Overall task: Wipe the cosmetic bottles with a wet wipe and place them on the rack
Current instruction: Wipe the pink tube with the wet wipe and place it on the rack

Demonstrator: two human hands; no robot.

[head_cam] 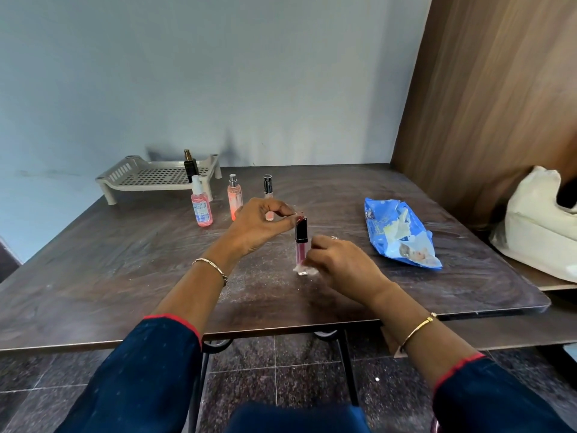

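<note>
The rack (131,178) sits far left at the back of the surface (109,276). One black bottle (189,168) stands upright on it, near its right front corner. Just in front of the rack stands a pink spray (201,209), then a peach bottle (234,198). Next is a thin tube (268,185) with a dark cap, partly hidden behind the left grip (259,228).

That grip pinches the top of the black cap of the gloss (301,245) between thumb and fingertips. The gloss is held upright near the middle of the surface; whether its base touches down I cannot tell. The right grip (340,260) is curled round a white wipe (300,270) pressed against the gloss's lower end. Further right lie the opened blue pack (399,235) and a white bag (537,220) beyond the surface's edge.

The wiping step seems to be in hand, with only the bottom of the gloss covered. The cap sits under the left fingers, so cleaning it likely calls for a change of hold. After that the gloss must travel over the three standing bottles to the rack, lifted clear of them. It should then go down upright beside the black bottle, and its narrow base may wobble on the perforated top.
</note>
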